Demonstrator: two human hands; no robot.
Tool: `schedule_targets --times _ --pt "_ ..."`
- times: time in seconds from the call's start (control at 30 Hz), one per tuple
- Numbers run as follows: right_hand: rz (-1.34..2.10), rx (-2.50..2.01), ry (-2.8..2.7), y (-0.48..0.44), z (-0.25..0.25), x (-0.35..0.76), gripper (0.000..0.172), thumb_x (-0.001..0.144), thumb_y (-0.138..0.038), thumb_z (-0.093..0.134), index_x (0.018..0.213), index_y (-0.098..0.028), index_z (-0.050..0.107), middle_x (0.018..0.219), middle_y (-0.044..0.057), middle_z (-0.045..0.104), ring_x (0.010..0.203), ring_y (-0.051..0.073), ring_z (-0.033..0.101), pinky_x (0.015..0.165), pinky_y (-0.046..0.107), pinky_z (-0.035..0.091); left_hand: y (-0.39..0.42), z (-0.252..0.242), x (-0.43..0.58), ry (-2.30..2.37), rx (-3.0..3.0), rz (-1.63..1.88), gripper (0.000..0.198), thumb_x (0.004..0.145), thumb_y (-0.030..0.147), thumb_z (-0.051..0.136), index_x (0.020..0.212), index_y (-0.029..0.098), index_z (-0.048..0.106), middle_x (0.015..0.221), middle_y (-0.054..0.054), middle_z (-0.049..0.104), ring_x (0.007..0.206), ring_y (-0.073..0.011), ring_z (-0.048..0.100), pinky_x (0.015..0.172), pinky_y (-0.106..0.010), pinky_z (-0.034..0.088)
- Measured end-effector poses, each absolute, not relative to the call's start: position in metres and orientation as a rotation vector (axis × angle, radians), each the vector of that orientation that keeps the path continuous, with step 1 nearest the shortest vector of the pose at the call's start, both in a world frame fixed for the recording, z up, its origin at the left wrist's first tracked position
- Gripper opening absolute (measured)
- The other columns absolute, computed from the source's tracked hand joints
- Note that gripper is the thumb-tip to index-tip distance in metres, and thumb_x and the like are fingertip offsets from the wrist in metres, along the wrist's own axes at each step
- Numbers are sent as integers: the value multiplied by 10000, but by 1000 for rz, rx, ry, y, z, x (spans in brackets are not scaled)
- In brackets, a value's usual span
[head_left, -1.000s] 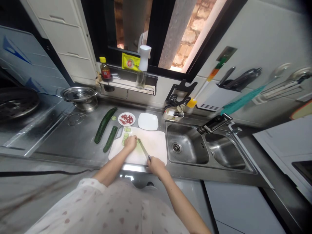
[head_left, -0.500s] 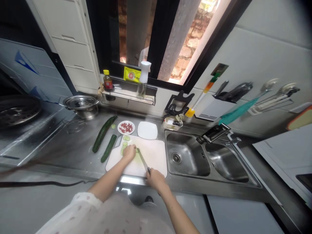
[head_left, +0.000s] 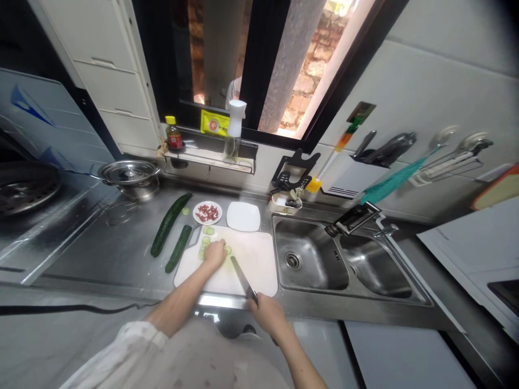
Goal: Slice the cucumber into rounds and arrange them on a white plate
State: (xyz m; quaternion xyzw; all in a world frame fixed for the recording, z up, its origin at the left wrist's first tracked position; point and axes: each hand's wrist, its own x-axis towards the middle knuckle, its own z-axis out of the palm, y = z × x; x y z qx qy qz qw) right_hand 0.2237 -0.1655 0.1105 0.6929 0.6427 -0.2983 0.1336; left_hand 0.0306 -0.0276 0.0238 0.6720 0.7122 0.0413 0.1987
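On a white cutting board my left hand is curled over a piece of cucumber, with thin cucumber slices lying beside it. My right hand is closed round the handle of a knife. Its blade points toward the left hand but lies a little short of it. Two whole cucumbers lie on the steel counter left of the board.
A small dish of red pieces and an empty white plate sit behind the board. A double sink lies to the right, a steel pot at the back left. Bottles stand on a wall shelf.
The knife has drawn back toward me, away from the cucumber piece, and my right hand moved lower. My left hand stays on the cucumber. The camera shifted slightly.
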Motion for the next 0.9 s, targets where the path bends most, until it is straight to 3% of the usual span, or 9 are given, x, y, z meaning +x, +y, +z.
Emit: schedule_targets --times 0.3,0.47,0.67,0.9 --pt "-988 2192 1873 -159 113 234 368 946 -397 386 1033 -160 654 1031 115 705 969 213 639 718 236 380 -29 23 31 1973 1909 208 180 864 230 477 967 196 621 1027 -100 646 988 -231 592 794 -312 416" --pt "-926 2248 1840 -150 106 236 367 958 -411 374 1046 -178 644 1012 103 709 986 201 633 718 225 378 -28 28 31 1955 1657 349 97 835 263 541 863 210 617 916 -45 678 864 -182 612 689 -256 398" --pt "-905 2225 1822 -143 102 239 392 961 -435 358 1071 -180 634 1034 112 700 990 205 633 721 232 387 -47 21 21 1902 1446 479 148 770 345 646 780 201 613 778 1 674 723 -136 607 600 -218 373" --pt "-882 2195 1815 -140 102 237 390 966 -432 344 1047 -187 636 1050 103 701 1000 205 631 725 236 386 -75 15 -13 1986 1378 494 135 777 341 625 777 206 630 763 12 678 716 -134 607 593 -213 361"
